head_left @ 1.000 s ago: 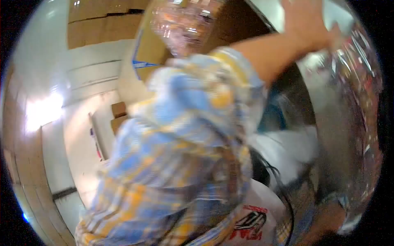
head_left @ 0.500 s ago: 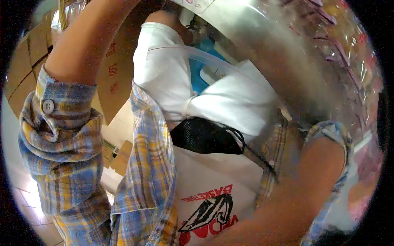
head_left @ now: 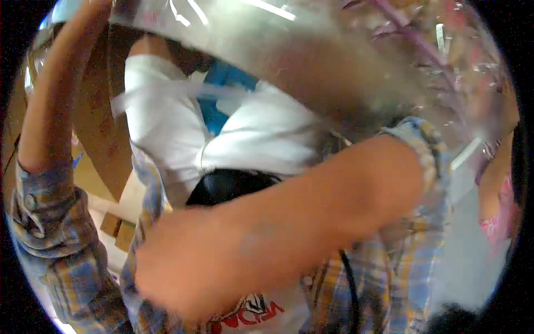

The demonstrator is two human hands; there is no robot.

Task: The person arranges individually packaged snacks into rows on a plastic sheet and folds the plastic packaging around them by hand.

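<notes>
My right forearm crosses in front of my torso from the right. At its end, my right hand [head_left: 178, 264] is smeared by motion near the white printed shirt [head_left: 267, 314], and its fingers cannot be made out. My left arm reaches up along the left side, with the hand beyond the top edge. A shiny grey surface [head_left: 300, 61] slants over my lap. Clear plastic packages with pink and purple parts [head_left: 445, 61] lie at the upper right. A blurred translucent strip [head_left: 167, 92] passes above my white shorts [head_left: 256, 133].
Brown cardboard [head_left: 100, 122] stands beside my left arm, with small brown boxes [head_left: 117, 229] lower down. A blue object [head_left: 214, 114] shows between my legs. Part of another person, bare skin beside pink cloth [head_left: 503, 209], appears at the right edge.
My right forearm has swung up and left across my torso, and its hand has come into view. My left arm has shifted toward the left edge.
</notes>
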